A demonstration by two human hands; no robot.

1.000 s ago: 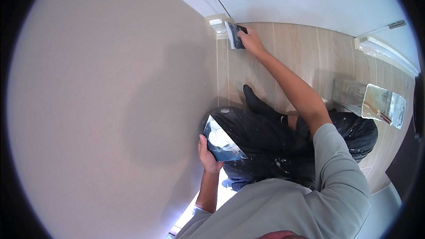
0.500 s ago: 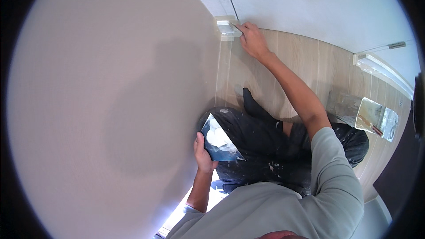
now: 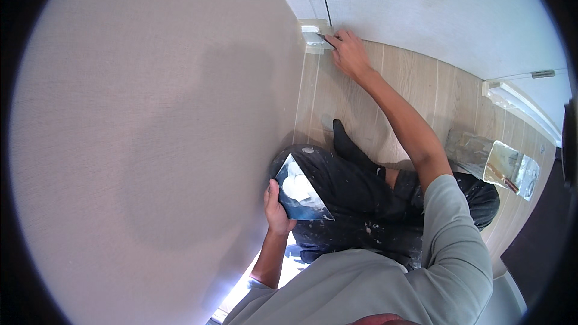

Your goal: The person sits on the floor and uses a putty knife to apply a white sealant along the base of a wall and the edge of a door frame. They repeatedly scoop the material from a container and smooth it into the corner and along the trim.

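Note:
My left hand (image 3: 277, 213) holds a flat, dark blue putty board (image 3: 307, 210) by its left edge, above my left knee. A heap of white putty (image 3: 294, 185) lies on the board, which looks triangular from here. My right arm is stretched forward to the far corner. There my right hand (image 3: 351, 55) pinches a thin tool, seemingly a putty knife (image 3: 326, 38), most of it hidden by the fingers. Its tip is over a small whitish patch (image 3: 311, 37) low in the corner, edged with pale tape. Whether the tip touches the patch, I cannot tell.
A beige wall (image 3: 150, 84) rises close on my left, and a white panel (image 3: 433, 12) stands ahead. On the wood-plank floor (image 3: 397, 78) at right sits an open tray (image 3: 501, 165) with a stick-like tool inside. A white frame piece (image 3: 521, 105) lies beyond it.
The whole view has shifted slightly. The knife's tip has moved a little over the patch, with my right hand staying close to it. My left hand keeps holding the board in nearly the same place.

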